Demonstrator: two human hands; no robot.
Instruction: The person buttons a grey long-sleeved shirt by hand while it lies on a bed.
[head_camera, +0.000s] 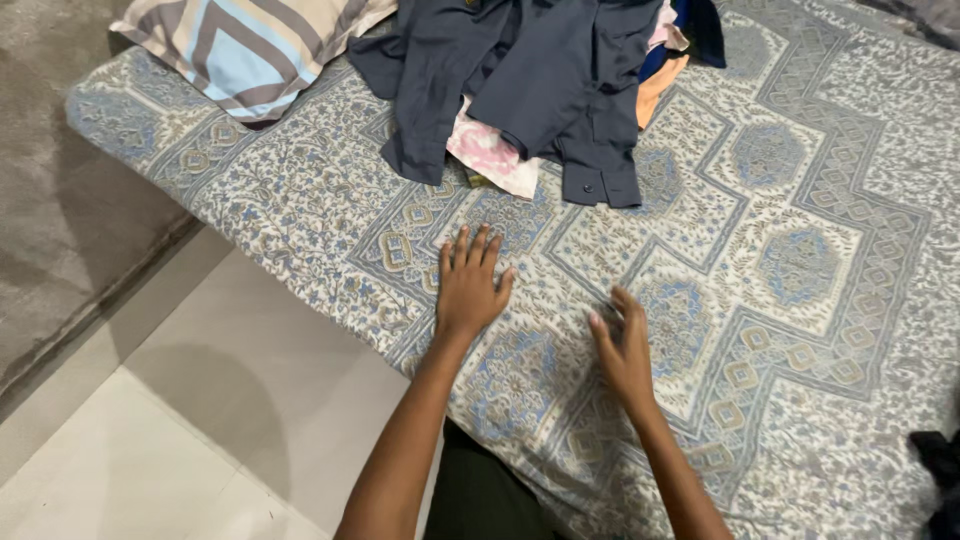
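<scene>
Dark trouser leg (480, 500) at bottom centre is nearest the camera, just under my two forearms.

Left hand (468, 285), centre frame: palm down, flat on the bedsheet (800, 330), fingers spread loosely, holding nothing. Right hand (625, 352), just right of it and lower: turned on edge, fingers half curled, fingertips at the sheet, nothing pinched. I can't tell whether it actually presses the cloth. The hands are near each other, not touching.

No containers in view. Closest thing to one is the clothes pile (545, 80) at top centre, lying loose on the sheet, well apart from both hands. In it: dark grey-blue shirt (470, 60) on top, with a buttoned cuff or hem hanging at the lower right edge; pink-and-white floral piece (490, 155) sticking out underneath; orange piece (655, 90) and deep blue piece (700, 30) at the pile's right side. Total number of garments I can't tell, they overlap.

Surface: mattress covered by a blue, grey and cream patterned sheet, diamond and floral print, filling most of the frame from upper left to lower right. Pillow (245, 45) at upper left, striped beige, grey and light blue, on the mattress corner.

Room: pale floor tiles (170, 440) lower left, grey wall or rug strip (60, 200) along the left edge. Dark object (940, 465) at the lower right edge, too cropped to identify.

Counts: 2 hands, 1 pillow, 1 pile, 4 visible colours of cloth in it.
</scene>
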